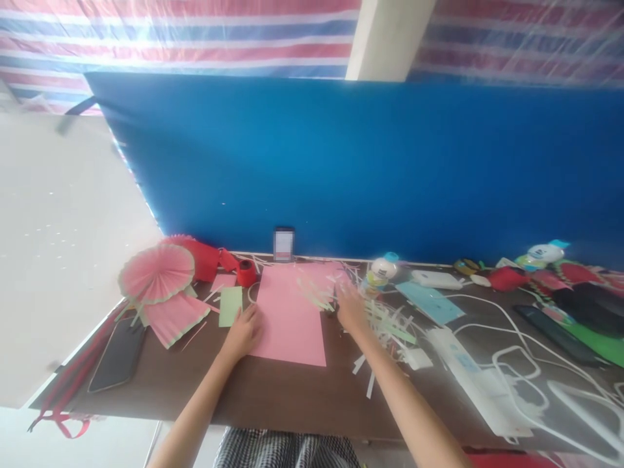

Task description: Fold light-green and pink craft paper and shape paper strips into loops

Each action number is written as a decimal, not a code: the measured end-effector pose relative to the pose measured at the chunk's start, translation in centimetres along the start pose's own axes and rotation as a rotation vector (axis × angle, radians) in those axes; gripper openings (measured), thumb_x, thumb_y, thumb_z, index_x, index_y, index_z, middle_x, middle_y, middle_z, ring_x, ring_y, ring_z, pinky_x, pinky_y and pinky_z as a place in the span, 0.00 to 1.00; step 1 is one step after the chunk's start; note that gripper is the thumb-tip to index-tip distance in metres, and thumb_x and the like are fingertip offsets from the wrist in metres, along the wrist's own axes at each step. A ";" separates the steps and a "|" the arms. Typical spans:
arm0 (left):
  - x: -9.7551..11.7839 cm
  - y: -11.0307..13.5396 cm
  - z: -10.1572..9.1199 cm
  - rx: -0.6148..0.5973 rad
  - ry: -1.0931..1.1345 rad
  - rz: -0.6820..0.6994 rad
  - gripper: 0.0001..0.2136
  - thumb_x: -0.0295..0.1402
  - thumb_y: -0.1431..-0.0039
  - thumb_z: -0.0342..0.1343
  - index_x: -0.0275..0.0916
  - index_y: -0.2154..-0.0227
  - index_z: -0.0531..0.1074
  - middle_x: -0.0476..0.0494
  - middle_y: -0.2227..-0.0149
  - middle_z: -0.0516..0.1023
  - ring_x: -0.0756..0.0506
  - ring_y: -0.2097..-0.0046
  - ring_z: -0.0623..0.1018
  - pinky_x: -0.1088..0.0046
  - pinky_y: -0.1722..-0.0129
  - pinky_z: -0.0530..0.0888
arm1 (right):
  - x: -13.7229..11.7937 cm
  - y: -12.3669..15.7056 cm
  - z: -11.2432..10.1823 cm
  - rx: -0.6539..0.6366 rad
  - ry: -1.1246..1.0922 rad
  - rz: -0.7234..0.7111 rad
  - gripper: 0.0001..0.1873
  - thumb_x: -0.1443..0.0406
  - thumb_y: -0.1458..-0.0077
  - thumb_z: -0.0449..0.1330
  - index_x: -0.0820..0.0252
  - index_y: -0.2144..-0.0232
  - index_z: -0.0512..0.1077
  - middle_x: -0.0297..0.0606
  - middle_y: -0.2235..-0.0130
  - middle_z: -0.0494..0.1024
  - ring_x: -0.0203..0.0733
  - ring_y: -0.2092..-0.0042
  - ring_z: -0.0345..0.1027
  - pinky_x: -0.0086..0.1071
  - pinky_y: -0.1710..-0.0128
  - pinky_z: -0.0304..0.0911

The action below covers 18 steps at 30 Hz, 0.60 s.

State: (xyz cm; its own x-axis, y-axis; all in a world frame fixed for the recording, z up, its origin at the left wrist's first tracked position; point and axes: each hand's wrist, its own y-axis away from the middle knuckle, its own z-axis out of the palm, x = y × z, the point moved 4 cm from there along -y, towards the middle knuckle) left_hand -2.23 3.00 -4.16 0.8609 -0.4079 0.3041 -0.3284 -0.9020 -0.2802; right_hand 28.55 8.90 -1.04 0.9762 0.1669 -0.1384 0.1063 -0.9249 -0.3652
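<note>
A large pink paper sheet (291, 318) lies on the brown table in front of me. My left hand (245, 331) rests over its left edge, fingers lying on the paper. Just beyond that hand is a small light-green paper piece (231, 307). My right hand (351, 305) is at the sheet's right side, beside a pile of thin white and green paper strips (390, 322). Motion smears its fingers, so I cannot make out whether they hold anything. Some pale strips (312, 292) lie across the sheet's upper right part.
Left are a pleated pink paper fan (156, 273), a dark phone (118, 354) and a red tape roll (246, 273). A small screen (283, 244) leans on the blue partition (312, 162). Right are a glue bottle (384, 268), a light-blue packet (429, 302), a power strip (475, 380) and white cables.
</note>
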 end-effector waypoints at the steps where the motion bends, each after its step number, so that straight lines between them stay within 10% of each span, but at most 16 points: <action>1: 0.5 0.0 0.4 -0.025 0.002 0.038 0.17 0.30 0.47 0.45 0.36 0.53 0.64 0.35 0.46 0.62 0.39 0.43 0.59 0.52 0.44 0.50 | -1.3 0.1 0.0 -0.046 0.015 -0.043 0.31 0.78 0.56 0.46 0.64 0.47 0.57 0.48 0.45 0.61 0.50 0.42 0.47 0.45 0.47 0.45; 6: 2.1 0.5 1.1 -0.052 -0.027 0.084 0.16 0.31 0.46 0.45 0.38 0.53 0.65 0.35 0.47 0.64 0.38 0.43 0.59 0.50 0.44 0.48 | -5.4 -0.2 1.4 -0.259 0.038 -0.156 0.15 0.70 0.48 0.48 0.61 0.59 0.67 0.46 0.56 0.70 0.48 0.52 0.60 0.42 0.52 0.49; 13: 4.4 2.2 0.6 -0.054 -0.008 0.093 0.17 0.28 0.46 0.44 0.40 0.53 0.65 0.37 0.49 0.66 0.39 0.44 0.61 0.53 0.44 0.53 | -3.3 -0.6 2.3 -0.244 -0.046 -0.067 0.15 0.76 0.50 0.46 0.65 0.66 0.70 0.46 0.64 0.73 0.42 0.60 0.65 0.32 0.58 0.53; 18: 1.7 -1.3 -0.5 0.045 -0.009 0.009 0.19 0.19 0.49 0.41 0.38 0.55 0.67 0.39 0.51 0.67 0.42 0.46 0.63 0.60 0.45 0.58 | -2.3 -0.6 0.6 -0.160 -0.178 0.002 0.15 0.70 0.46 0.45 0.65 0.67 0.71 0.45 0.65 0.74 0.43 0.59 0.65 0.33 0.58 0.54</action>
State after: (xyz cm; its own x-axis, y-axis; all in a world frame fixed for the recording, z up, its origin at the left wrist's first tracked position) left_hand -0.53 3.41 -2.85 0.8615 -0.4146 0.2931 -0.3187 -0.8909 -0.3236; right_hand 26.13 9.26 -1.08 0.9292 0.2096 -0.3045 0.1468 -0.9652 -0.2164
